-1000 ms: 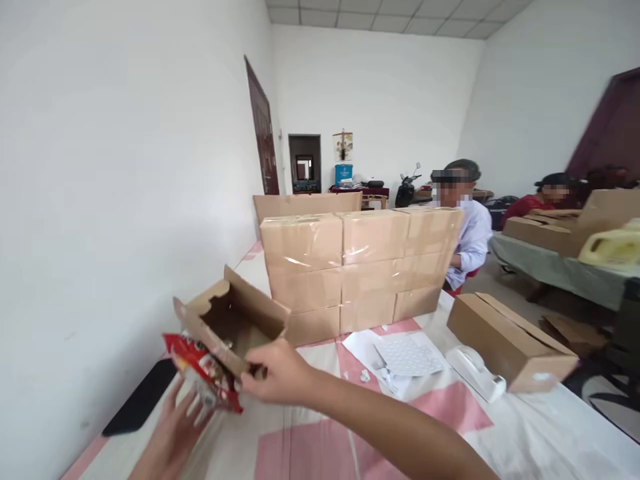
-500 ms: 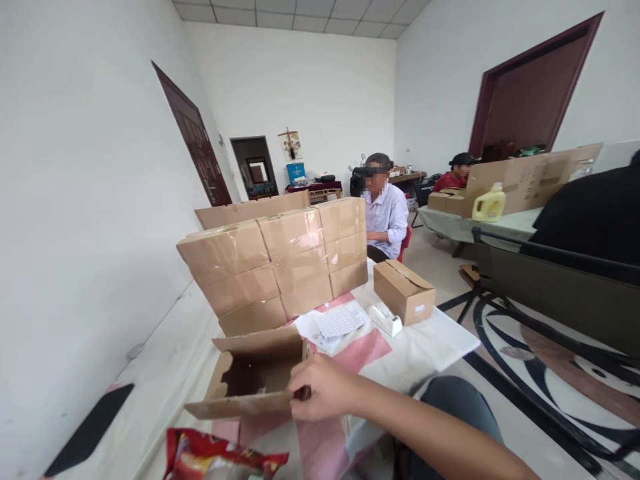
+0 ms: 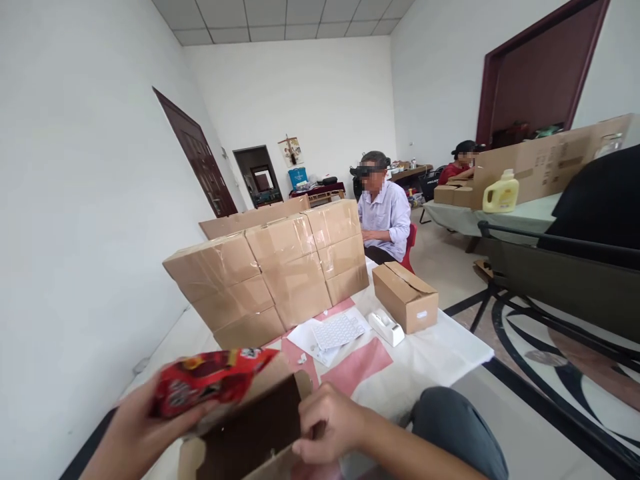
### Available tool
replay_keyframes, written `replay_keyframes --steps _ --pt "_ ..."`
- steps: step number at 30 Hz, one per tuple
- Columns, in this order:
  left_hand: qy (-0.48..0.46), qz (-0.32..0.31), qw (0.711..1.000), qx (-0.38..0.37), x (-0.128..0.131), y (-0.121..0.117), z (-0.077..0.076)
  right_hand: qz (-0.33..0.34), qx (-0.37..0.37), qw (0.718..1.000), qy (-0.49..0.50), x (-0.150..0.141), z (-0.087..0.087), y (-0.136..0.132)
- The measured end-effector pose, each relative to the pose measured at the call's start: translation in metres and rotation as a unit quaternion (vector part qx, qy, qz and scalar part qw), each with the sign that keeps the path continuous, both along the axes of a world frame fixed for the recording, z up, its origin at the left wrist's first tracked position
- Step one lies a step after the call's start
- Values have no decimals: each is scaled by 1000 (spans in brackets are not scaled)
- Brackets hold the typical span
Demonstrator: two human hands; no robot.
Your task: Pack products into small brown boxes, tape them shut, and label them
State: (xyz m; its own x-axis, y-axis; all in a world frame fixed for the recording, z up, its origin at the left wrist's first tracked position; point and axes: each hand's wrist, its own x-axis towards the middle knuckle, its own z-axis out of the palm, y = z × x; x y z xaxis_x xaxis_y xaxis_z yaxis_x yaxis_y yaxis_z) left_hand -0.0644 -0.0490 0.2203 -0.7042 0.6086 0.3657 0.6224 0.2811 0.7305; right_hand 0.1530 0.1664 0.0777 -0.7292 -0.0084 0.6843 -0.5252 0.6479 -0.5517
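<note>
My left hand [image 3: 145, 427] holds a red, shiny snack bag [image 3: 210, 380] above the far left side of an open cardboard box [image 3: 191, 460]. Its thumb lies along the bag's lower edge. The box stands close in front of me with flaps spread, and its dark inside shows. At the box's right edge, my right hand [image 3: 333, 423] is closed with bent fingers, pinching the cardboard there. The near part of the box falls outside the picture.
Taped cardboard boxes [image 3: 295, 267] form a stacked wall behind the open box. To their right are a patterned sheet [image 3: 339, 332], a white tape dispenser [image 3: 386, 328] and another carton [image 3: 405, 297]. A co-worker [image 3: 384, 210] sits beyond the table.
The red bag, lying near the box before, is now lifted in my left hand, which has come into view. The open box appears lower and nearer; my right hand stays at its edge.
</note>
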Motion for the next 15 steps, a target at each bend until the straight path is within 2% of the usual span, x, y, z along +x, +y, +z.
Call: replay_keyframes --steps 2,3,4,6,8,10,12,15 --pt "54 -116 982 -136 13 25 5 -9 1 1000 13 2 -2 1" --pt "85 -168 958 -215 22 36 4 -18 2 1000 13 3 -1 2" --pt "116 -204 930 -284 31 45 2 -27 4 1000 7 5 1 3" --pt "170 -238 881 -371 49 59 -6 -36 6 999 -11 10 7 5" --pt "204 -243 856 -409 61 66 -16 -34 1 999 -15 14 13 6" --pt "196 -244 854 -417 67 69 -24 -37 -7 999 -8 18 17 6" --pt "137 -261 866 -404 69 71 -31 -43 -14 999 -7 21 19 7" --pt "28 -329 873 -358 67 71 -40 -54 1 999 -6 23 18 7"
